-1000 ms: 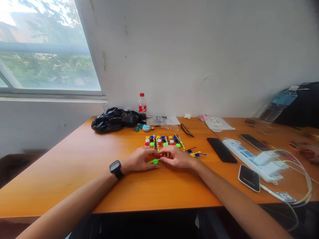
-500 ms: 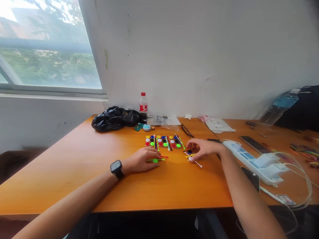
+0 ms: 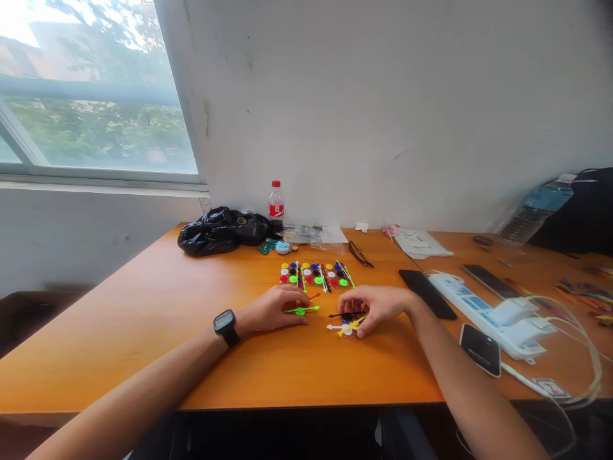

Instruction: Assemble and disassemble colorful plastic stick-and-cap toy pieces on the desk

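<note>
My left hand [image 3: 274, 308], with a watch on its wrist, rests on the table with fingers curled round a green arrow spinner [image 3: 301, 311]. The tip of a red arrow [image 3: 315, 296] pokes out beside it. Over the tabletop to the right, the closed fingers of my right hand [image 3: 380, 303] hold several arrow spinners: a yellow one [image 3: 351, 326], a black one [image 3: 347, 315] and a white one [image 3: 334, 327], with some blue between them. Beyond both hands lie three groups of coloured round discs [image 3: 318, 281], with arrows laid alongside each; the discs are small and partly overlapped.
A black plastic bag [image 3: 215, 233], a cola bottle [image 3: 276, 207] and glasses [image 3: 360, 253] stand or lie at the back. On the right are a black phone [image 3: 428, 295], a white power strip [image 3: 472, 306] with cables, another phone [image 3: 480, 349] and a large water bottle [image 3: 536, 209].
My right hand has moved left and nearer to me with the spinners, whose arrows now point left and lie differently. The left hand has hardly moved.
</note>
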Action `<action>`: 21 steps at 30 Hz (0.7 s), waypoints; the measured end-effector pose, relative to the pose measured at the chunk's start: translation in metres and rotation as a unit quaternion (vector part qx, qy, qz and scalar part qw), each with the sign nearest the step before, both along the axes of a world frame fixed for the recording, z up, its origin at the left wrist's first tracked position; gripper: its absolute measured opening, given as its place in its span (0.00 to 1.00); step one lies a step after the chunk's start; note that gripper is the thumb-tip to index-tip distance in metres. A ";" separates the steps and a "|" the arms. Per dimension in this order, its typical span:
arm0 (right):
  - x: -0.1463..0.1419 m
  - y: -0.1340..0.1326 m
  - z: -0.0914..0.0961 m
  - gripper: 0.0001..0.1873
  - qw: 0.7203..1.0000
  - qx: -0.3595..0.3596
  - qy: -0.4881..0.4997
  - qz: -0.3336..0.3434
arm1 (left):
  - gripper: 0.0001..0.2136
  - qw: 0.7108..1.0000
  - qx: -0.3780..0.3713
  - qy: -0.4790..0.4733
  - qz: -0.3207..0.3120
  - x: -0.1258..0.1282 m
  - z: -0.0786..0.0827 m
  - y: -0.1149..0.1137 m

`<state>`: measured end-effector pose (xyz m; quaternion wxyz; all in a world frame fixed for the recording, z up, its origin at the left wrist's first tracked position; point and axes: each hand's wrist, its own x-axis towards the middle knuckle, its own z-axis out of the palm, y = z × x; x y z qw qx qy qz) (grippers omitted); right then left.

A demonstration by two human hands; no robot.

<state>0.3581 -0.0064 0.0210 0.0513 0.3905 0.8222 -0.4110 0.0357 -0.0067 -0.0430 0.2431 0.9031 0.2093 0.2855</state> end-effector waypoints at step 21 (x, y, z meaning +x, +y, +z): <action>-0.066 -0.018 -0.032 0.24 0.938 0.300 0.172 -0.010 | 0.17 0.999 -0.023 -0.009 0.047 0.003 0.005 -0.011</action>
